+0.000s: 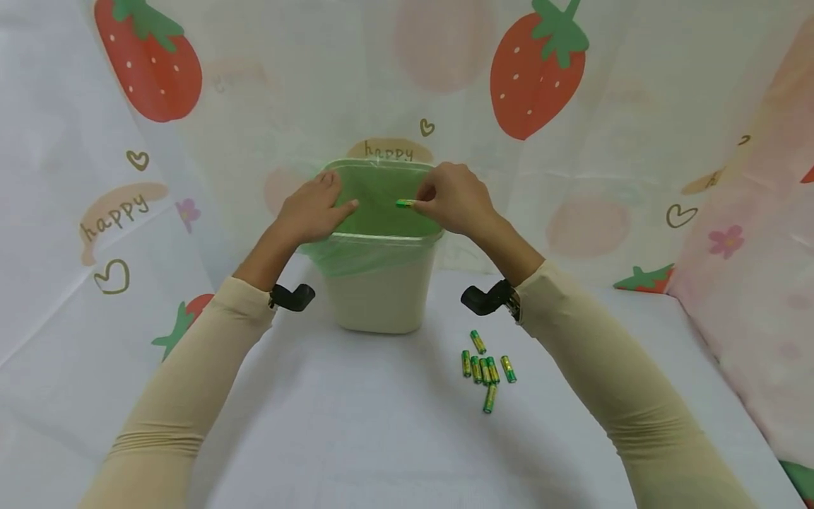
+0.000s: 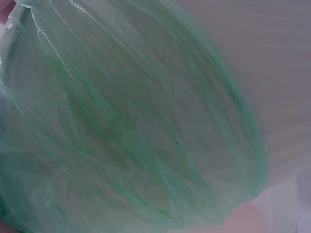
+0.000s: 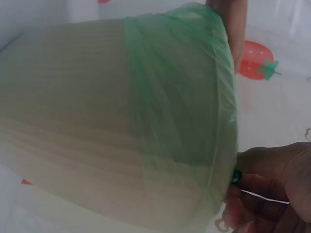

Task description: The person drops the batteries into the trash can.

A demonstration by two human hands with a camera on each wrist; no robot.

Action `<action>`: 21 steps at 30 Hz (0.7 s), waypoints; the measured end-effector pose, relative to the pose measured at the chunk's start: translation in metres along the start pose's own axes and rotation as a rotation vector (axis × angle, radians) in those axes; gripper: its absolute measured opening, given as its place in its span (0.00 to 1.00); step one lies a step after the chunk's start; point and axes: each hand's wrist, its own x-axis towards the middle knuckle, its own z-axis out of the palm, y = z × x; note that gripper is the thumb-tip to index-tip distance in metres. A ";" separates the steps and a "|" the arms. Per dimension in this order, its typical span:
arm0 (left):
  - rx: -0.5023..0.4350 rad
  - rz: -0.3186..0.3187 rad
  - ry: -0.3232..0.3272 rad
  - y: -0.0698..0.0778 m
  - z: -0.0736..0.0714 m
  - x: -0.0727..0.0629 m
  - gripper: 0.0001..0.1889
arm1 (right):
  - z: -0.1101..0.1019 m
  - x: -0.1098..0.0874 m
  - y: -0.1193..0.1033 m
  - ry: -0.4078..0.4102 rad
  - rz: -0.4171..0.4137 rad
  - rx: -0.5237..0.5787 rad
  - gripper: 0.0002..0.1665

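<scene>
A pale trash bin (image 1: 381,297) stands upright, lined with a green plastic bag (image 1: 356,258) folded over its rim. My left hand (image 1: 311,212) holds the bin's left rim, thumb stretched over the opening. The left wrist view shows mostly the bag's outer folds (image 2: 131,126), so the grip is largely hidden there. Over the right part of the opening, my right hand (image 1: 454,201) pinches a small green battery (image 1: 404,203) between thumb and fingertips. The battery's dark end (image 3: 236,176) peeks out beside the rim in the right wrist view.
Several green and yellow batteries (image 1: 485,371) lie loosely grouped on the white tabletop (image 1: 356,424), right of the bin and nearer to me. A strawberry-printed cloth (image 1: 636,162) hangs close behind the bin. Black wrist cameras (image 1: 486,298) jut inward from both sleeves.
</scene>
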 end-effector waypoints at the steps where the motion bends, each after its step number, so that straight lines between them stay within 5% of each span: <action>1: 0.003 0.001 -0.002 -0.001 0.000 0.000 0.41 | 0.002 0.002 -0.001 -0.002 -0.001 -0.003 0.10; 11: 0.020 -0.003 0.011 -0.001 0.002 0.002 0.41 | 0.012 0.021 -0.011 -0.030 0.011 -0.018 0.12; 21: 0.022 0.008 0.021 -0.002 0.004 0.003 0.41 | 0.013 0.019 -0.006 -0.029 0.020 -0.025 0.12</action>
